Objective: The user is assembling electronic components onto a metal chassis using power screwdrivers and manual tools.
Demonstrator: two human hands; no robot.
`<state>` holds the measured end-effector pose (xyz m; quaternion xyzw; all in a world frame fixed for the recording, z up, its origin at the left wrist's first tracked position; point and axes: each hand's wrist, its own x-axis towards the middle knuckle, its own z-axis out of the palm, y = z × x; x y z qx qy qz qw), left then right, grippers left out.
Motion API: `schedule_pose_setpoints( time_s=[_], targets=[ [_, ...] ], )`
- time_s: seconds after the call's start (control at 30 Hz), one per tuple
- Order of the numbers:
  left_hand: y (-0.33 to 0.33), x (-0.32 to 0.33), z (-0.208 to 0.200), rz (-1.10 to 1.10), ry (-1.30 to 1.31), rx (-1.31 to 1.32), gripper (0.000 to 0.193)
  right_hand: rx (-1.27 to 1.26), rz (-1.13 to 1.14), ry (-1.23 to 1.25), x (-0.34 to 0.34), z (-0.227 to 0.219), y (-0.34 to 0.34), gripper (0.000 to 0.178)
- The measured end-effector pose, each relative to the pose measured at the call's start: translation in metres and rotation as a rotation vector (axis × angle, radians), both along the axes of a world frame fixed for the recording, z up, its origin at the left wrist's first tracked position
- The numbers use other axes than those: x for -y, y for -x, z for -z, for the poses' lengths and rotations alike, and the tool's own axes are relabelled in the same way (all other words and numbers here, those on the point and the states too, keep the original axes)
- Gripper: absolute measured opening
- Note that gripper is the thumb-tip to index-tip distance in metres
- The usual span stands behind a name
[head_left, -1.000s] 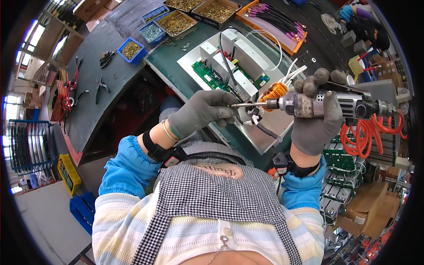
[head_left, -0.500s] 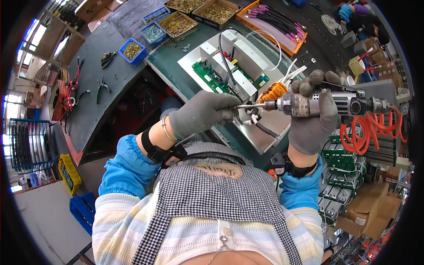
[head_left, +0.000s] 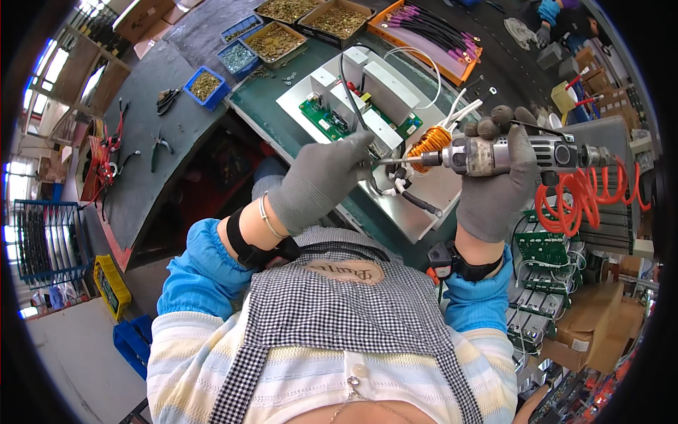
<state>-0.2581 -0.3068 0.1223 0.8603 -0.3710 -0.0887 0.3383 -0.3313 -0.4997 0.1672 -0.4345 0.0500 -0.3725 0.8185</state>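
Note:
My right hand [head_left: 498,201], in a grey glove, is wrapped round a silver air screwdriver [head_left: 526,155] held level, its bit [head_left: 401,161] pointing left. At the bit's tip, my gloved left hand [head_left: 321,177] has its fingers pinched together; whatever sits between them is hidden. Just beyond both hands lies a metal plate [head_left: 417,225] carrying a green circuit board [head_left: 321,119] with upright metal blocks. An orange copper-wound coil [head_left: 429,148] with white-sleeved leads sits behind the bit. A black cable [head_left: 422,203] with a ring lug ends near the plate's front.
Blue bins and trays of small metal fasteners [head_left: 205,86] stand at the far left. An orange tray of black cables [head_left: 424,42] lies at the back. Pliers [head_left: 159,150] rest on the left bench. A coiled red air hose [head_left: 575,205] hangs at right, above stacked circuit boards [head_left: 540,247].
The view has shifted slightly. My left fingers have tilted upward a little at the bit's tip. The screwdriver stays in my right hand, almost level.

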Motion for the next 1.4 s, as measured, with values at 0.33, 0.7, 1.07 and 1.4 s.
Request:
schedule_pose_setpoints(
  time_s=[0.33, 0.7, 1.07, 1.4],
  targets=[
    [-0.001, 0.013, -0.002, 0.203, -0.008, -1.440, 0.059, 0.243, 0.246, 0.028, 0.048, -0.027, 0.023, 0.026],
    [0.018, 0.028, 0.039, 0.335, 0.176, -1.847, 0.045, 0.216, 0.249, 0.030, 0.039, -0.025, 0.042, 0.026],
    [-0.037, 0.030, 0.007, 0.682, -0.867, -0.331, 0.024, 0.221, 0.141, 0.002, 0.037, -0.016, 0.034, 0.023],
    [-0.037, 0.065, 0.067, 0.679, -1.323, 0.012, 0.026, 0.205, 0.151, 0.008, 0.038, -0.010, 0.035, 0.025]
  ],
)
